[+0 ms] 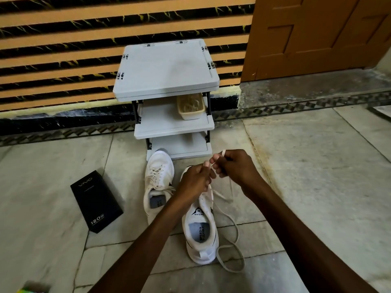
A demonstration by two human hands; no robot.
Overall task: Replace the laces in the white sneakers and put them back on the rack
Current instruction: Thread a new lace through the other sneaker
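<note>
- Both hands meet over the toe of the nearer sneaker (201,235). My left hand (195,180) has its fingers curled and pinching the lace (236,231). My right hand (238,169) pinches the lace's tip, which sticks up above its fingers.
- From the hands, the lace drops along the sneaker's right side and lies in loose loops on the floor (306,176), reaching past the heel.
- This sneaker lies mid-floor with its toe toward the rack (167,70) and its heel toward me. My left hand and forearm cover its front, so I cannot tell how many eyelets are threaded.
- The second sneaker (158,182) stands just to its left, laced, with its toe right at the rack's bottom shelf.
- The grey rack has three shelves and stands at the floor's far edge against the striped wall (63,49).
- A pale tub (191,107) sits at the right end of the middle shelf. I can't make out what is in it.
- A black box (96,201) lies flat on the floor left of the sneakers, well apart from the rack.
- A brown door (317,34) fills the far right corner.
</note>
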